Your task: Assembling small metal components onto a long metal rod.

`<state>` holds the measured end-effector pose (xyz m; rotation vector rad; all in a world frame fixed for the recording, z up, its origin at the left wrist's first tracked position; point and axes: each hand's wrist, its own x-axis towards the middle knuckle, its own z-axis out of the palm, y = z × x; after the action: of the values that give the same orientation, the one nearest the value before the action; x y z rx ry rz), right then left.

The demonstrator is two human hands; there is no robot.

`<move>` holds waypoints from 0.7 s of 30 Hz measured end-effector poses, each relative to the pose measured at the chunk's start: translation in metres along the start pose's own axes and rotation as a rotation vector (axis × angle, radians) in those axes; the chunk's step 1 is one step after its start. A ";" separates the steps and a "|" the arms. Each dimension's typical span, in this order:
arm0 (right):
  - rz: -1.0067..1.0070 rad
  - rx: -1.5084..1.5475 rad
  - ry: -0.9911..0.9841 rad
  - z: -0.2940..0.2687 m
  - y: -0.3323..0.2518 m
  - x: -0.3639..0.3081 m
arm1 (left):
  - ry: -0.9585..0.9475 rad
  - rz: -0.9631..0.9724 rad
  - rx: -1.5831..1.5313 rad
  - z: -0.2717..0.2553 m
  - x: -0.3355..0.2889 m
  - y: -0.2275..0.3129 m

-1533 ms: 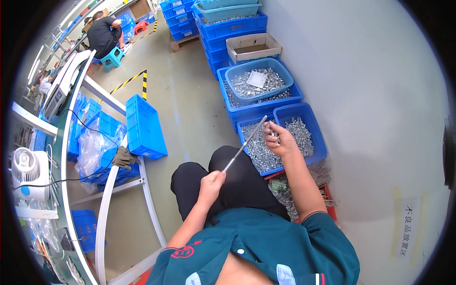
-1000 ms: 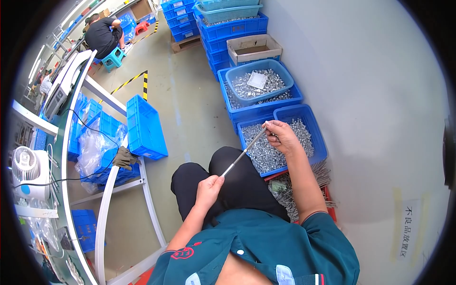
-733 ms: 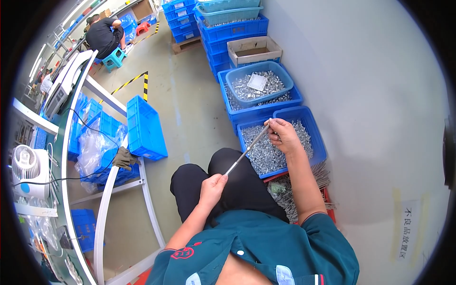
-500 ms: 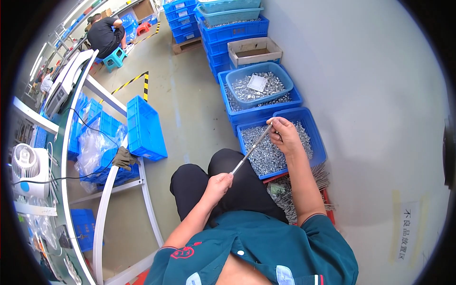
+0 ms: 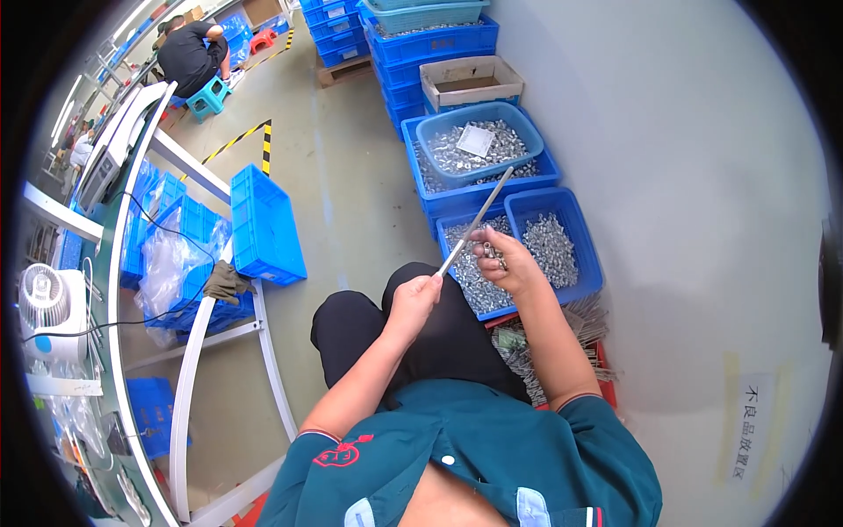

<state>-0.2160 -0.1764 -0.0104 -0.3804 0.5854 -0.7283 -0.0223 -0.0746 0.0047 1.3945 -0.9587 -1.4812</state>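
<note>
In my left hand (image 5: 414, 303) is the lower end of a thin grey metal rod (image 5: 487, 209), which slants up and to the right. Its upper end is free, over the gap between two bins of parts. My right hand (image 5: 511, 266) is cupped palm up close to the rod, fingers curled round several small metal nuts (image 5: 492, 252). Whether its fingertips touch the rod I cannot tell. Below that hand, the blue bin (image 5: 599, 268) holds heaps of small silvery metal parts (image 5: 549, 249).
Beyond stands another blue bin (image 5: 551, 176) with a light-blue basket (image 5: 537, 140) of metal parts on it. Metal rods (image 5: 580, 329) lie beside my right forearm. A workbench frame (image 5: 195, 378) is at left, a blue crate (image 5: 268, 228) near it. Farther off a person (image 5: 189, 57) sits on a stool.
My right hand has come down from the rod's upper end, leaving that end free, and nuts now show in its palm. My left hand has risen slightly; the rod stands steeper.
</note>
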 end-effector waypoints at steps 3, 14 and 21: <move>0.060 0.181 0.138 -0.024 0.004 0.008 | -0.002 -0.007 -0.015 -0.008 -0.006 -0.006; 0.025 0.286 0.017 -0.031 0.004 0.016 | 0.086 0.051 0.169 -0.036 -0.038 -0.028; -0.009 0.354 -0.073 -0.026 -0.009 0.015 | 0.096 0.017 0.271 -0.042 -0.052 -0.040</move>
<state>-0.2277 -0.1965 -0.0313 -0.0803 0.3762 -0.8061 0.0167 -0.0113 -0.0190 1.6299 -1.1389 -1.2941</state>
